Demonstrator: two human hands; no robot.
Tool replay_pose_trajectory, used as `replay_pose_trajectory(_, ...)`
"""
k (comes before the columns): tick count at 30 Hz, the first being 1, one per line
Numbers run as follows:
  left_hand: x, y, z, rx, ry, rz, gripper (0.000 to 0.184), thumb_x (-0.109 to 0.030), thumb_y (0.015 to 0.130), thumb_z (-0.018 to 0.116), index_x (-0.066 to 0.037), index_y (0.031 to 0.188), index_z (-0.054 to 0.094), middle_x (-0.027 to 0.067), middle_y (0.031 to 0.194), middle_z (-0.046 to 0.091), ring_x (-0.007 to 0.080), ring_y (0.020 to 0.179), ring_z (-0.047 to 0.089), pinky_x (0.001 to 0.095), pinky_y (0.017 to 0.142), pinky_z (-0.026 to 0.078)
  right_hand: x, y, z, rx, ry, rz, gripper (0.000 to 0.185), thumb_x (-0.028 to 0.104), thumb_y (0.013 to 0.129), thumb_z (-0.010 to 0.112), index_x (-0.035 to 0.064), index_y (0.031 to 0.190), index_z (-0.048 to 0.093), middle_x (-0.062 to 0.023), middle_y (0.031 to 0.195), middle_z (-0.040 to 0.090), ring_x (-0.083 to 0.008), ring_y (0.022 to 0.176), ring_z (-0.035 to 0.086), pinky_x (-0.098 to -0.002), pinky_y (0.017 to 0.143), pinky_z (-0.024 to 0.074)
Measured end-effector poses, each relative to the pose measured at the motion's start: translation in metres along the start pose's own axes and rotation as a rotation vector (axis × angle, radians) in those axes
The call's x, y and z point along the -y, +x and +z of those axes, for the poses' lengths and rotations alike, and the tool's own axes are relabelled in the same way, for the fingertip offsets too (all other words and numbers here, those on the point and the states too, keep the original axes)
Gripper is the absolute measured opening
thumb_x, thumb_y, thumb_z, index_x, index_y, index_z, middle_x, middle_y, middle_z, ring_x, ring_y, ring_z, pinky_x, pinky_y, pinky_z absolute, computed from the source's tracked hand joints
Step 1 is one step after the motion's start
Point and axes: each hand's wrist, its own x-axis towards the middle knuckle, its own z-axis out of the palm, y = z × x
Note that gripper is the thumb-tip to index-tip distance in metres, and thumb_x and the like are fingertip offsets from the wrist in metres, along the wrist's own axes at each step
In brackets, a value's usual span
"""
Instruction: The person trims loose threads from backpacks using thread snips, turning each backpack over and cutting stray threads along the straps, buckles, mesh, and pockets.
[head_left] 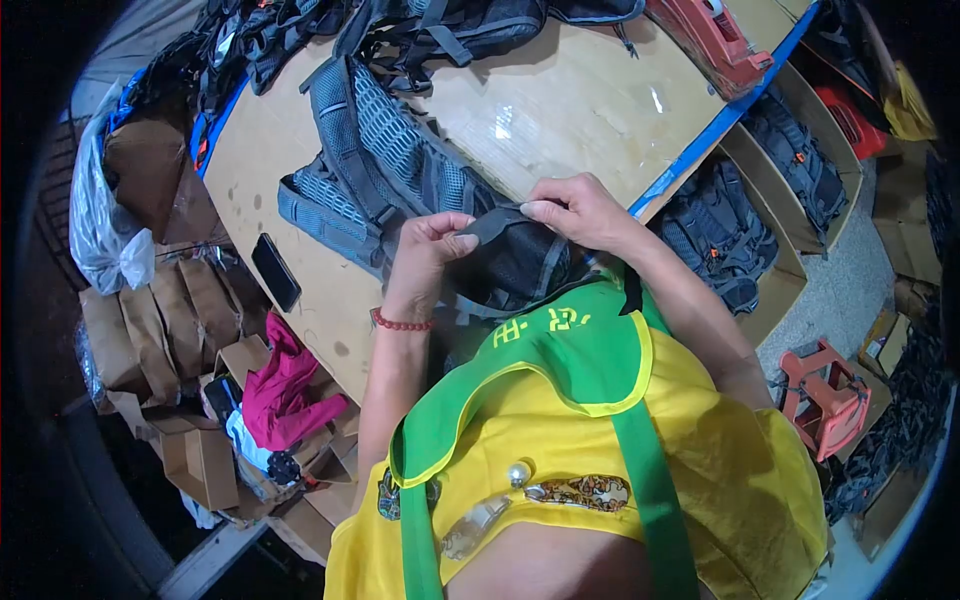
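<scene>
A dark grey backpack point(395, 140) with mesh-padded straps lies on the table, its near end at the table edge by the green apron. My left hand point(432, 245), above a red bead bracelet, pinches the edge of the backpack's black fabric. To its right, my right hand point(575, 208) grips the same dark edge between thumb and fingers. The black mesh part point(515, 262) of the backpack hangs between and below both hands.
On the tabletop point(590, 110) are a phone point(276, 272), more black bags point(470, 25) and a red tape dispenser point(715, 45). Boxes with backpacks point(720, 235) stand right. At left are cartons point(200, 460) and pink cloth point(285, 390). A red stool point(825, 400) stands lower right.
</scene>
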Motion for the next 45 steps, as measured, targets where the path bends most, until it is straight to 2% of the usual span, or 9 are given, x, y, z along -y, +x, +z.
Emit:
replay_pose_trajectory(18,0.002,-0.002,0.0,-0.004,0.007,0.027,0.016,0.004,0.073,0.061,-0.001,0.087,0.064,0.0004,0.076,0.064,0.0046,0.064,0.056,0.0168,0.062,0.044,-0.003,0.0,0.007,-0.046,0.042,-0.038,0.02,0.019,0.083,0.056,0.0,0.081,0.061,-0.0029,0.059,0.048,-0.0083,0.057,0.045,-0.0266,0.053,0.0377)
replay_pose_trajectory(24,0.002,-0.015,0.004,0.017,0.052,0.061,0.017,0.004,0.074,0.059,0.002,0.09,0.065,0.0006,0.077,0.064,0.0051,0.066,0.056,0.0179,0.062,0.044,-0.01,0.004,0.013,-0.256,0.426,0.114,0.02,0.01,0.08,0.058,0.0032,0.099,0.057,0.0006,0.064,0.051,-0.0072,0.06,0.045,-0.0234,0.054,0.0376)
replay_pose_trajectory(27,0.003,-0.02,0.001,0.047,0.082,0.106,0.017,0.004,0.075,0.058,0.003,0.09,0.064,0.0002,0.078,0.064,0.0051,0.067,0.055,0.0182,0.063,0.044,-0.026,0.011,0.02,-0.344,-0.011,0.086,0.028,0.004,0.078,0.058,0.0044,0.105,0.054,0.0034,0.062,0.048,-0.0047,0.058,0.044,-0.0197,0.051,0.0344)
replay_pose_trajectory(30,0.001,-0.026,0.0,0.012,0.08,0.141,0.015,0.004,0.075,0.058,0.004,0.089,0.064,-0.0004,0.078,0.063,0.0049,0.067,0.055,0.0185,0.063,0.043,-0.063,0.024,0.006,-0.585,0.142,0.294,0.028,0.004,0.077,0.06,0.0038,0.105,0.054,0.0011,0.069,0.052,-0.0049,0.064,0.048,-0.0181,0.056,0.0379)
replay_pose_trajectory(34,0.005,-0.033,-0.005,-0.05,0.09,0.15,0.014,0.003,0.075,0.058,0.004,0.087,0.065,-0.001,0.076,0.063,0.0048,0.067,0.054,0.0186,0.063,0.043,-0.007,0.016,0.021,-0.325,0.414,0.092,0.026,0.004,0.076,0.058,0.0023,0.103,0.056,-0.0037,0.074,0.06,-0.012,0.068,0.057,-0.0254,0.061,0.0464)
replay_pose_trajectory(37,0.002,-0.035,-0.005,-0.027,0.175,0.145,0.014,0.004,0.075,0.058,0.003,0.087,0.065,-0.0008,0.076,0.063,0.0052,0.068,0.054,0.0189,0.063,0.043,-0.032,0.032,0.039,-0.33,-0.113,-0.153,0.024,0.003,0.075,0.059,0.0012,0.099,0.058,-0.0052,0.075,0.061,-0.0135,0.067,0.058,-0.028,0.063,0.0472)
replay_pose_trajectory(40,0.006,-0.042,-0.005,-0.072,0.123,0.172,0.015,0.004,0.074,0.058,0.003,0.087,0.065,-0.0004,0.076,0.063,0.0053,0.068,0.054,0.0191,0.063,0.043,-0.046,0.035,0.013,-0.443,-0.121,0.255,0.029,0.015,0.072,0.066,0.0025,0.098,0.06,-0.02,0.087,0.063,-0.0285,0.081,0.063,-0.0353,0.072,0.0483)
replay_pose_trajectory(41,0.006,-0.044,-0.005,-0.06,0.108,0.185,0.014,0.005,0.073,0.059,0.003,0.086,0.065,-0.0003,0.076,0.063,0.0054,0.067,0.054,0.0191,0.063,0.043,-0.048,0.034,0.012,-0.458,-0.121,0.186,0.025,0.016,0.073,0.065,0.003,0.095,0.062,-0.0195,0.082,0.063,-0.0295,0.076,0.063,-0.0361,0.07,0.0487)
replay_pose_trajectory(45,0.005,-0.041,0.0,-0.07,0.094,0.154,0.016,0.004,0.074,0.059,0.003,0.089,0.064,-0.0014,0.076,0.062,0.0054,0.067,0.054,0.0191,0.064,0.044,0.001,0.027,0.029,-0.257,0.098,0.038,0.019,0.013,0.077,0.061,0.001,0.091,0.063,-0.0114,0.073,0.061,-0.0151,0.071,0.06,-0.0282,0.068,0.0476)
